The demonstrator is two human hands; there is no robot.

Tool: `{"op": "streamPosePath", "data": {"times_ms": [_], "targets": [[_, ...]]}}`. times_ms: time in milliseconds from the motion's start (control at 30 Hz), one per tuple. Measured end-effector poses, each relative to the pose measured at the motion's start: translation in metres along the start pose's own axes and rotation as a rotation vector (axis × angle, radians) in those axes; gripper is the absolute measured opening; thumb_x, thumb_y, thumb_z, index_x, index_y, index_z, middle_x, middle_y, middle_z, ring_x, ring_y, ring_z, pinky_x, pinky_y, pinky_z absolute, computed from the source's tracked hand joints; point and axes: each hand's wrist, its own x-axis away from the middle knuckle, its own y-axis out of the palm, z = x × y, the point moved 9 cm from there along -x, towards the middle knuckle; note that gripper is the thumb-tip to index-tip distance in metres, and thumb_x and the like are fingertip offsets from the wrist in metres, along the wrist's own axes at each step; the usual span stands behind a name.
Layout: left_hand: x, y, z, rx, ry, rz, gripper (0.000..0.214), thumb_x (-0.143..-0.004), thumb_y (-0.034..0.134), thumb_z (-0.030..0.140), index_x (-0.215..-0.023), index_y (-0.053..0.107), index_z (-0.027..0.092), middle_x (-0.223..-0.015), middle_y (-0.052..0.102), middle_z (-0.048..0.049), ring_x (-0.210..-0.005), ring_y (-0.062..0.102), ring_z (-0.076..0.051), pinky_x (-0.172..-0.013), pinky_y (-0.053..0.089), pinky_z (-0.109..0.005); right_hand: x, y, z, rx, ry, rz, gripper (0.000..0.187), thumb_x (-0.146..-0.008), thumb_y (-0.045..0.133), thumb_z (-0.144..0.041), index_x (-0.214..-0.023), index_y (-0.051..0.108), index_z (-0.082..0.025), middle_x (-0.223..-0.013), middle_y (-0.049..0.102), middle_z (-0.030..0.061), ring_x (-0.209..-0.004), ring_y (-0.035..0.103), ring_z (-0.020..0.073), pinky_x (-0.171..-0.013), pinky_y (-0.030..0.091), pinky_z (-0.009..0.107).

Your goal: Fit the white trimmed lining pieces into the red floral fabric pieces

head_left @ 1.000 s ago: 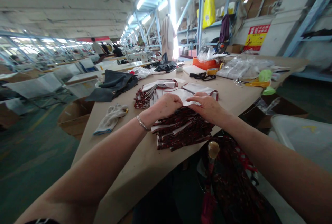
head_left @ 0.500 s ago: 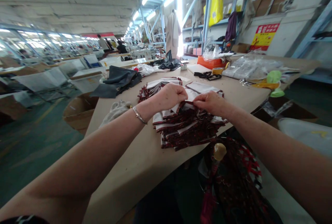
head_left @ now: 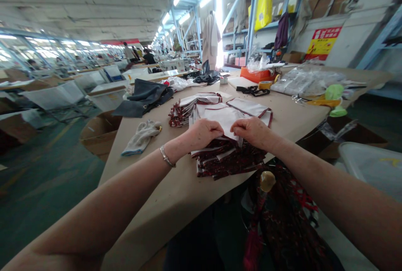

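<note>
My left hand (head_left: 202,133) and my right hand (head_left: 253,131) are both closed, pinching the near edge of a white fabric piece (head_left: 224,116) with dark red trim. That piece lies on top of a stack of dark red patterned fabric pieces (head_left: 228,160) at the table's near edge. A silver bracelet sits on my left wrist. Two more stacks of the same pieces, one at the left (head_left: 185,107) and one at the right (head_left: 251,107), lie just beyond my hands.
A brown table (head_left: 157,187) runs away from me. On it lie a grey glove (head_left: 141,136), a dark garment (head_left: 143,95), an orange tray (head_left: 256,75), plastic bags (head_left: 301,80) and a green object (head_left: 333,93). Dark red fabric (head_left: 282,225) hangs below the table edge. People work far off.
Both hands have drawn the white piece toward me and laid it flat on the near stack; half a second ago they held its edge raised.
</note>
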Motion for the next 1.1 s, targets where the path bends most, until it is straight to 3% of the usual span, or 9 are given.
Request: {"op": "streamPosePath", "data": {"times_ms": [100, 200, 367, 467, 600, 833, 933, 1100], "targets": [[0.002, 0.002, -0.007, 0.049, -0.019, -0.001, 0.016, -0.075, 0.057, 0.019, -0.071, 0.072, 0.016, -0.053, 0.06, 0.0044, -0.053, 0.049, -0.008, -0.054, 0.038, -0.02, 0.001, 0.004, -0.022, 0.136, -0.118, 0.032, 0.026, -0.086, 0.056, -0.035, -0.097, 0.071, -0.017, -0.095, 0.071, 0.0067, -0.088, 0.063, 0.0188, -0.079, 0.043, 0.028], [0.009, 0.002, -0.019, 0.112, -0.057, 0.016, 0.013, -0.074, 0.061, 0.021, -0.076, 0.073, 0.015, -0.061, 0.065, 0.0025, -0.057, 0.055, -0.01, -0.057, 0.042, -0.021, 0.005, 0.021, -0.035, 0.377, -0.18, -0.051, 0.023, -0.088, 0.053, -0.031, -0.094, 0.07, -0.017, -0.093, 0.07, 0.0085, -0.088, 0.062, 0.0209, -0.077, 0.042, 0.03], [0.048, -0.023, -0.028, 0.104, -0.072, 0.305, 0.024, -0.079, 0.063, 0.031, -0.095, 0.071, 0.015, -0.086, 0.072, -0.004, -0.076, 0.063, -0.014, -0.072, 0.051, -0.026, 0.009, 0.026, -0.03, 0.426, -0.125, -0.05, 0.025, -0.092, 0.045, -0.025, -0.088, 0.069, -0.017, -0.088, 0.069, 0.006, -0.081, 0.063, 0.0187, -0.07, 0.04, 0.028], [0.072, -0.025, -0.022, 0.053, -0.039, 0.397, 0.024, -0.079, 0.063, 0.027, -0.1, 0.069, 0.016, -0.096, 0.071, -0.0066, -0.09, 0.064, -0.017, -0.082, 0.052, -0.029, 0.01, 0.027, -0.029, 0.41, -0.131, -0.057, 0.023, -0.091, 0.048, -0.025, -0.088, 0.069, -0.017, -0.088, 0.069, 0.0059, -0.084, 0.063, 0.019, -0.072, 0.039, 0.028], [0.076, -0.013, -0.021, 0.006, -0.019, 0.42, 0.025, -0.077, 0.058, 0.016, -0.1, 0.069, 0.016, -0.104, 0.07, -0.0084, -0.098, 0.065, -0.019, -0.085, 0.053, -0.029, 0.012, 0.031, -0.034, 0.434, -0.15, -0.07, 0.023, -0.091, 0.048, -0.024, -0.086, 0.069, -0.017, -0.088, 0.069, 0.006, -0.085, 0.062, 0.0189, -0.073, 0.04, 0.027], [0.059, -0.001, -0.03, -0.222, -0.044, 0.374, 0.026, -0.079, 0.049, 0.009, -0.087, 0.071, 0.018, -0.086, 0.073, -0.0055, -0.079, 0.067, -0.018, -0.077, 0.052, -0.028, 0.015, 0.028, -0.041, 0.379, -0.166, -0.032, 0.025, -0.091, 0.05, -0.033, -0.092, 0.069, -0.017, -0.09, 0.068, 0.0068, -0.089, 0.063, 0.0209, -0.077, 0.042, 0.029], [0.062, -0.003, -0.021, -0.249, -0.037, 0.383, 0.023, -0.078, 0.05, 0.009, -0.084, 0.07, 0.018, -0.084, 0.071, -0.005, -0.076, 0.066, -0.017, -0.072, 0.05, -0.027, 0.013, 0.022, -0.058, 0.31, -0.177, 0.049, 0.033, -0.09, 0.052, -0.041, -0.108, 0.065, -0.017, -0.102, 0.067, 0.0086, -0.098, 0.061, 0.0238, -0.084, 0.043, 0.032], [0.075, -0.011, 0.004, -0.213, 0.013, 0.407, 0.021, -0.08, 0.048, 0.009, -0.081, 0.067, 0.02, -0.08, 0.067, -0.0029, -0.074, 0.063, -0.016, -0.069, 0.048, -0.025, 0.007, 0.036, -0.075, 0.544, -0.171, -0.021, 0.018, -0.087, 0.049, -0.02, -0.087, 0.066, -0.017, -0.091, 0.066, 0.0097, -0.089, 0.062, 0.0258, -0.075, 0.044, 0.034]]}}
